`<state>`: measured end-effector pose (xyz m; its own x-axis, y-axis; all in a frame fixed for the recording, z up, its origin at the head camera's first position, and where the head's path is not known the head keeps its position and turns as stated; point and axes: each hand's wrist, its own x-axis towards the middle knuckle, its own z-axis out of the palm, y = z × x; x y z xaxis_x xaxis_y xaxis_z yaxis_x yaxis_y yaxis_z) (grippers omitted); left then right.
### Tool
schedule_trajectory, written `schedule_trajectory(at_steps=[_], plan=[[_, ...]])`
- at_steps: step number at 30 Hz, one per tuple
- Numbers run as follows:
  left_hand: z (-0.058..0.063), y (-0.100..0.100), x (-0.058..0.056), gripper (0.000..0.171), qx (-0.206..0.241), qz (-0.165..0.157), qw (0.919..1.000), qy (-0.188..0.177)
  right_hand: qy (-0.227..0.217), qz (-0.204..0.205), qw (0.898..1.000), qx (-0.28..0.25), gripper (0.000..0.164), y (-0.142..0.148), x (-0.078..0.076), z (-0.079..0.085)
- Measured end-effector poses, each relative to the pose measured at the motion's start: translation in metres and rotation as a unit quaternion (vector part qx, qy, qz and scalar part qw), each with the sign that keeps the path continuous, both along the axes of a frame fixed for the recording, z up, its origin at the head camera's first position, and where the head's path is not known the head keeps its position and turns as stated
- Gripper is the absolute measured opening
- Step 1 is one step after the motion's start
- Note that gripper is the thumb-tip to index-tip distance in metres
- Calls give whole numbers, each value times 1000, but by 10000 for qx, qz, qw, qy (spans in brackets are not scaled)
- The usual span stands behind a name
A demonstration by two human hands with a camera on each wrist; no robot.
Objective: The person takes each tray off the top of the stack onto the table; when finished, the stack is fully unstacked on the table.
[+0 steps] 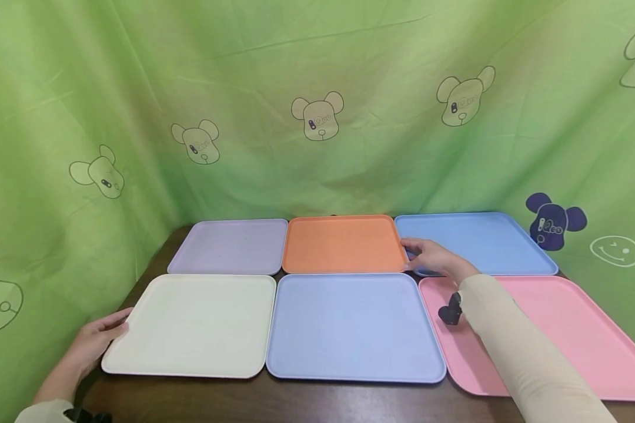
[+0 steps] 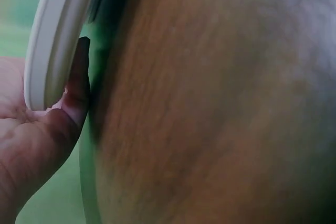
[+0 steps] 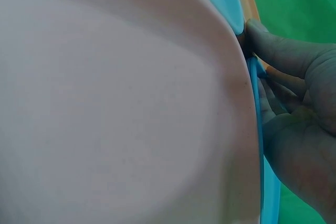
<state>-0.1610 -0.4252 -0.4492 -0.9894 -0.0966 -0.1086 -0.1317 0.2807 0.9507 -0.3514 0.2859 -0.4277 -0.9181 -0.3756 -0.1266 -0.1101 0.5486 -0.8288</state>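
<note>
At the left end of the front row lies a white tray (image 1: 201, 326). My left hand (image 1: 92, 341) grips its left edge, thumb at the rim; in the left wrist view the tray's rim (image 2: 47, 40) sits between thumb and fingers. My right hand (image 1: 428, 257) reaches over the pink tray (image 1: 550, 323) to the back row. Its fingers and thumb pinch the right edge of the orange tray (image 1: 344, 244) near the front corner, beside the blue tray (image 1: 471, 235). In the right wrist view the pink tray (image 3: 121, 103) fills most of the picture and partly hides the fingers.
A lilac tray (image 1: 230, 247) lies at the back left and a light blue tray (image 1: 354, 326) at the front middle. The trays stand edge to edge on a dark wooden table (image 1: 296, 402). Green cloth (image 1: 317, 170) with bear prints hangs behind and at both sides.
</note>
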Motion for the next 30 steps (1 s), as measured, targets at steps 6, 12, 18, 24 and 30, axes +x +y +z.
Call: schedule_trajectory(at_steps=[6, 12, 18, 24, 30], plan=[[0, -1, -5, 49, -1046, -111, 9944, 131, 47, 22, 10000, 83, 85, -1, 1, 0], [1, -3, -10, 55, -1538, -234, 9876, 213, 36, 52, 10000, 26, 84, -2, 3, 3], [1, -4, -13, 57, -1734, -317, 9842, 185, 21, 69, 10000, 63, 84, -4, 4, 5], [3, -4, -15, 60, -1857, -391, 9816, 199, 46, 93, 9999, 13, 85, -3, 3, 4], [5, -5, -18, 61, -2140, -367, 9760, 156, 27, 79, 10000, 16, 85, -2, 1, 4]])
